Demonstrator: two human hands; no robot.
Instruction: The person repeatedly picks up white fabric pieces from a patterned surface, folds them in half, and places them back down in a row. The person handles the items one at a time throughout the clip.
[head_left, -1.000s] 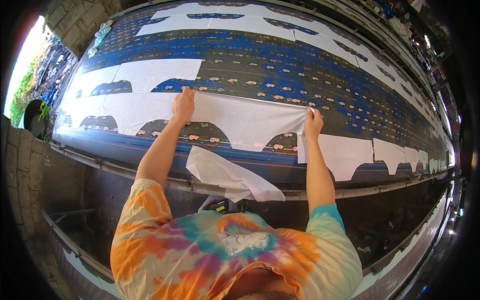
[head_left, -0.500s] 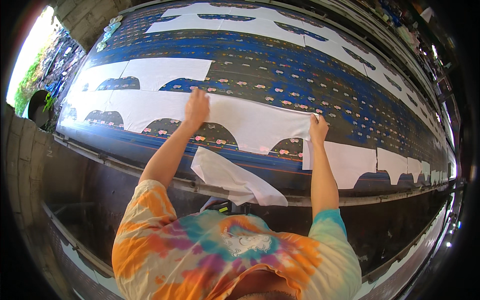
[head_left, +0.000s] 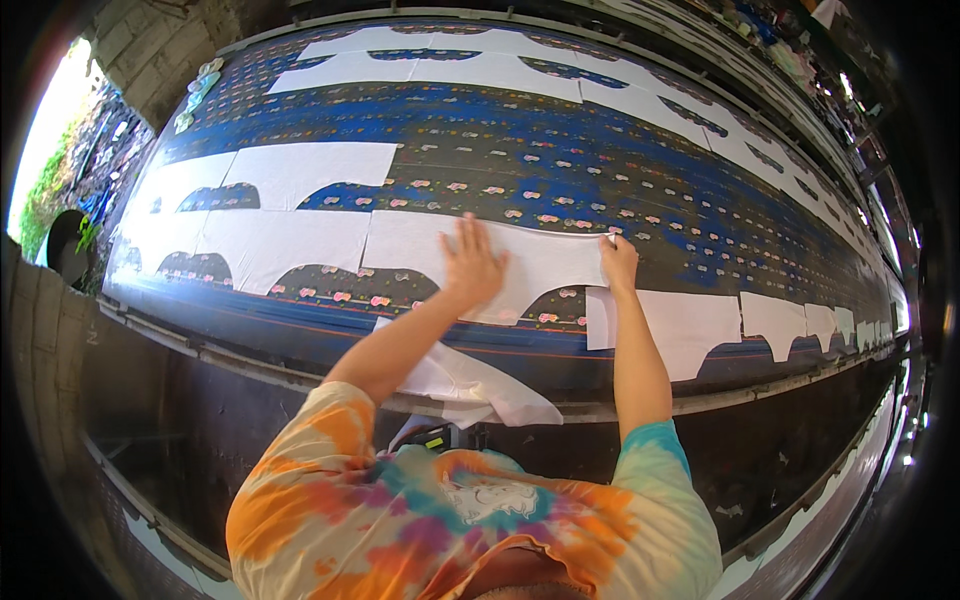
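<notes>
A white cut fabric piece (head_left: 540, 262) with a curved notch lies on the long dark table (head_left: 490, 150). My left hand (head_left: 474, 265) rests on it, palm down with the fingers spread. At the piece's right end, my right hand (head_left: 620, 262) pinches the upper corner between thumb and fingers. The cloth between my hands looks fairly smooth, its far edge slightly raised near the right hand. Below my left forearm, a loose, crumpled white fabric piece (head_left: 475, 385) hangs over the table's near edge.
More white fabric pieces (head_left: 270, 235) lie in rows to the left, with another row (head_left: 670, 325) to the right and others (head_left: 480, 70) along the far side. Rows of small printed motifs cover the table. A metal rail (head_left: 250, 370) runs along its near edge; a block wall (head_left: 45, 340) stands at left.
My left hand has moved right along the fabric and now lies flat with spread fingers. The piece's left edge is now down against the neighbouring piece. My right hand keeps the corner.
</notes>
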